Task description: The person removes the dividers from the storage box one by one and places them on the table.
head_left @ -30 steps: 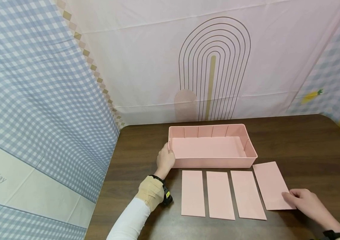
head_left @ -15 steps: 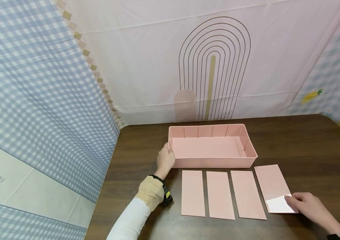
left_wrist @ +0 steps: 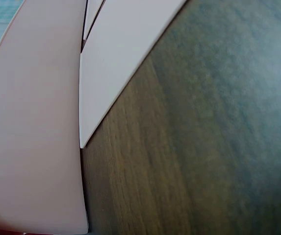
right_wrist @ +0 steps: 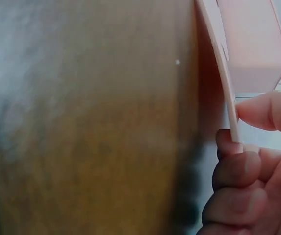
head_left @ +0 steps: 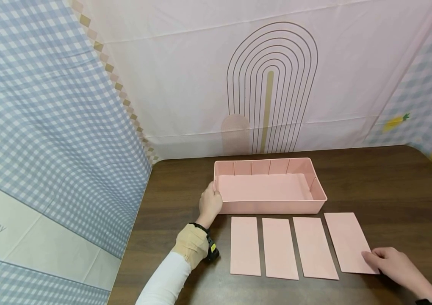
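A pink rectangular bin (head_left: 269, 207) with ribbed inner walls stands at the middle of the table. My left hand (head_left: 210, 203) grips its left end, fingers around the wall; in the left wrist view only the bin's outer side (left_wrist: 32, 117) shows, not the fingers. Below the bin's right corner is a flat pink divider panel (head_left: 347, 239). My right hand (head_left: 396, 266) pinches its near right corner. In the right wrist view the thumb lies on one face of the panel (right_wrist: 223, 68) and curled fingers on the other, with that end raised off the table.
Three similar pink panels, the left (head_left: 245, 245), middle (head_left: 280, 248) and right (head_left: 315, 248), lie in a row before the bin. The dark wooden table (head_left: 402, 190) meets a hanging cloth (head_left: 185, 84) at its back edge.
The right hand has drawn its panel slightly toward the near edge and to the right. A bright glare on the panel half a second ago is gone. Left hand and bin stay put.
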`<state>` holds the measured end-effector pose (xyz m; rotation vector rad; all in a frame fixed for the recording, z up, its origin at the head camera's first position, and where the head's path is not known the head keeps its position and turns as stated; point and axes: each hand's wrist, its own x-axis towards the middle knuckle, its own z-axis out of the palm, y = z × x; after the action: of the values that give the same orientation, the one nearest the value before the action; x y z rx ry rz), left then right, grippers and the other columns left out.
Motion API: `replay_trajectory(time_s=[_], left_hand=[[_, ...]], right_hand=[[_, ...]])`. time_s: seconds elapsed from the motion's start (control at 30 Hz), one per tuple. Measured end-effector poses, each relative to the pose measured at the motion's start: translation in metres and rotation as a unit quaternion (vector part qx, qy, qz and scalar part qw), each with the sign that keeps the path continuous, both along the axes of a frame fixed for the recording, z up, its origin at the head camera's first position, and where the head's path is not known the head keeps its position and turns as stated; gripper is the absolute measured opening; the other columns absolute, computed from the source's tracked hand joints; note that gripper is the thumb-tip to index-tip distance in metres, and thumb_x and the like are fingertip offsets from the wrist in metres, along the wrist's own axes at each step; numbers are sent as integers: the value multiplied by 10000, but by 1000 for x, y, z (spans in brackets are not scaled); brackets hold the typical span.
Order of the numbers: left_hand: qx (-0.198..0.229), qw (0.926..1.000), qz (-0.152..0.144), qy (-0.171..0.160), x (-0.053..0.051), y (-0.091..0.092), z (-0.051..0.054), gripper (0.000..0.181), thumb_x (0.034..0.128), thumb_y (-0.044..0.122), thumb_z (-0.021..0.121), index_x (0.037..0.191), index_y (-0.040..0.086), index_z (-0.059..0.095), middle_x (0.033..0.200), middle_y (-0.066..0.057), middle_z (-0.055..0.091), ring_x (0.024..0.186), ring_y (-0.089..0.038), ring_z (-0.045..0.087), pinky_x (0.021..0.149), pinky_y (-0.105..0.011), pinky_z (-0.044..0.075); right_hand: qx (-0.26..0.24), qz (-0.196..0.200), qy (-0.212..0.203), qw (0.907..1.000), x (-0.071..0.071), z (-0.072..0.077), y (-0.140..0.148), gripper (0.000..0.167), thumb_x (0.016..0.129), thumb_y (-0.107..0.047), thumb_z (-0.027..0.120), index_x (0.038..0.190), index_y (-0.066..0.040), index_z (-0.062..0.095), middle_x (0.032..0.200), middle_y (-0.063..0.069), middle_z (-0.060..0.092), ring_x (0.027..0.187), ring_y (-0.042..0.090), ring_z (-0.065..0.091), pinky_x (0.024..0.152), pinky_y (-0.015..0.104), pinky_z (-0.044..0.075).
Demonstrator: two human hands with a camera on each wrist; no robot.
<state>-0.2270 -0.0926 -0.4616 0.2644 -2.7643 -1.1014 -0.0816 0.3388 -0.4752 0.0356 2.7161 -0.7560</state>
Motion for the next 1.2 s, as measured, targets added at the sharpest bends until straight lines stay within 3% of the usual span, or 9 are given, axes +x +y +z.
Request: replay_trajectory(time_s=[0.5,0.87,1.2], left_hand=[[51,10000,-40,-1,1,-1,0,379,880,129,362,1231,69,490,1146,-152,587,1003,-336,570,775,-471,448],[36,10000,-23,35,0,-1,0,372,882,137,362,1223,73,498,1142,-150,590,1004,-338,569,778,-472,445],[52,10000,-21,27,1,-1,1,366,892,146,358,1223,76,499,1143,-151,589,1002,-340,570,782,-471,445]], right_hand=[[187,95,336,9992,1,-4,1,394,883,-362,467,569,-124,448,506,-51,354,461,34,299,469,208,223],[422,61,-61,9991,-2,-3,4,424,877,-422,452,577,-122,463,500,-41,338,454,75,287,465,225,224],[469,46,22,9989,-2,-5,4,427,874,-421,459,566,-125,442,490,-47,321,447,73,270,460,223,213]])
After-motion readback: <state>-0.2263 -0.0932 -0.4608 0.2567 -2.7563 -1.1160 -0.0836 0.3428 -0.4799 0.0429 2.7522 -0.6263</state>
